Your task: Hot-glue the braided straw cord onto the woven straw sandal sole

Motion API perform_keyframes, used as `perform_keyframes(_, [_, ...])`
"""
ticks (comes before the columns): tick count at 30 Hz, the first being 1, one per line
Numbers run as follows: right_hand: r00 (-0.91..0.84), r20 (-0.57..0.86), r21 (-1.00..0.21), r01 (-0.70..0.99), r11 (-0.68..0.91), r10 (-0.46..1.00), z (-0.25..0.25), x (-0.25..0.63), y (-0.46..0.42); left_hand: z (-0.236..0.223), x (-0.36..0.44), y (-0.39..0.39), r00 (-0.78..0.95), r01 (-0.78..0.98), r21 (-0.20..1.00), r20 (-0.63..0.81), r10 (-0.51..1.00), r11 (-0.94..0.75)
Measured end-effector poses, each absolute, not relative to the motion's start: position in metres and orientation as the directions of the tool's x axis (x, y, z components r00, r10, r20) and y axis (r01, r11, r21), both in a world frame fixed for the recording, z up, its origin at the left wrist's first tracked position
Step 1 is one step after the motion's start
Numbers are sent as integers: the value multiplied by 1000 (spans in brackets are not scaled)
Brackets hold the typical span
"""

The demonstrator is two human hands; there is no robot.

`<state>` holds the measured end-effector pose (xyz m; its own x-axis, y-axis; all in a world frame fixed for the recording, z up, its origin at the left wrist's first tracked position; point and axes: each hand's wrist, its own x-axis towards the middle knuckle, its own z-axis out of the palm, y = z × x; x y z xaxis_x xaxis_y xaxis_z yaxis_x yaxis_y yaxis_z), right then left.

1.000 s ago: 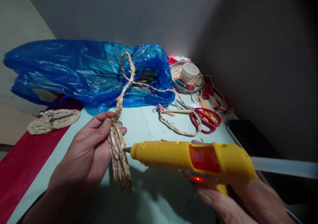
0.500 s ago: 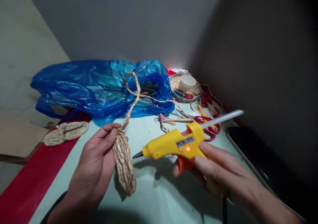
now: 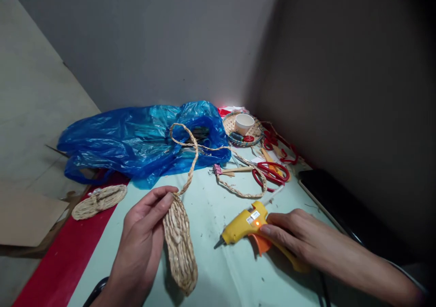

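A left hand (image 3: 145, 239) grips a woven piece (image 3: 180, 248) by its upper end, thumb in front, the other fingers partly hidden behind it; the piece hangs tilted above a pale green tabletop (image 3: 211, 207), its back out of sight. To its right, a right hand (image 3: 293, 234) lies over a yellow glue gun (image 3: 240, 227), thumb and a finger against the body, the remaining fingers hard to make out; whether they close firmly, or the gun rests on the table, cannot be told. The nozzle points down and left, apart from the piece. A braid (image 3: 192, 170) rises from the held end and loops before a blue bag (image 3: 136, 146), whose dark contents are unclear. It then trails toward red-handled scissors (image 3: 275, 175), partly covering other scraps. A similar piece (image 3: 98, 202) lies at left on a red strip (image 3: 64, 248). Shadow swallows part of a black device (image 3: 327, 198) at right; the gun's cord (image 3: 323, 289) runs out of frame.
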<state>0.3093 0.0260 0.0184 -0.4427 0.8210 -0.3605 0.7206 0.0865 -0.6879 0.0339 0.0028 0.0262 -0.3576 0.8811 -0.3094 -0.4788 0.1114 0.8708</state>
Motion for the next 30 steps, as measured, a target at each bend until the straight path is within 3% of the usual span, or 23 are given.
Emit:
perform_keyframes(1, [-453, -271, -582, 780, 231, 849, 23, 309, 26, 27, 36, 2, -354, -478, 871, -312, 882, 117])
perform_keyframes(3, [-469, -156, -420, 828, 371, 869, 33, 303, 27, 27, 39, 1, -343, -474, 871, -320, 883, 132])
perform_keyframes(5, [-479, -47, -408, 810, 421, 877, 43, 291, 31, 27, 41, 0, -326, -464, 873, -327, 887, 152])
perform_keyframes(8, [-478, 116, -667, 612, 425, 871, 51, 264, 43, 24, 43, 0, -294, -438, 880, -333, 896, 184])
perform_keyframes(11, [-501, 114, -929, 252, 270, 858, 49, 239, 57, 20, 44, -2, -263, -407, 886, -346, 901, 222])
perform_keyframes(14, [-559, 96, -995, -63, 73, 823, 44, 226, 65, 15, 45, -3, -235, -396, 881, -369, 899, 259])
perform_keyframes(16, [-556, 95, -989, -149, 14, 826, 41, 224, 65, 14, 45, -4, -215, -404, 869, -393, 894, 285])
perform_keyframes(24, [-598, 30, -981, -172, -92, 801, 34, 225, 60, 18, 49, -4, -220, -412, 858, -419, 881, 306])
perform_keyframes(30, [-576, 65, -984, 97, 146, 815, 36, 225, 50, 17, 46, -2, -194, -464, 815, -475, 858, 347])
